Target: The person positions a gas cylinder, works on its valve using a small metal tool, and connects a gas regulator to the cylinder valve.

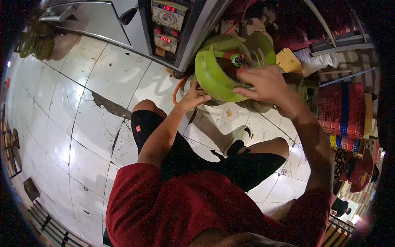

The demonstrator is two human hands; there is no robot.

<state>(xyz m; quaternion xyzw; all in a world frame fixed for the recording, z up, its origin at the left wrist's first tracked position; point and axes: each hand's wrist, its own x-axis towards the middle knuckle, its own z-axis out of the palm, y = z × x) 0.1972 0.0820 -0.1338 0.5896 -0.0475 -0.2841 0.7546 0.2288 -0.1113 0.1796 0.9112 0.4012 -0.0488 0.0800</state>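
Note:
A green gas cylinder (pixel 214 76) stands on the tiled floor beside the oven, with a valve (pixel 238 59) inside its raised collar. My left hand (pixel 193 98) touches the cylinder's lower left side near an orange hose (pixel 177 92), its fingers partly hidden behind the green wall. My right hand (pixel 261 84) lies over the collar's right part, fingers toward the valve and thumb on the green rim. What the fingertips of either hand hold, if anything, is hidden.
An oven (pixel 170 35) with two red-lit displays rises at the top. A yellow piece (pixel 289 61) and white plastic (pixel 323 61) lie right of the cylinder. Red crates (pixel 339 108) are stacked farther right. A distant person (pixel 340 206) shows at lower right.

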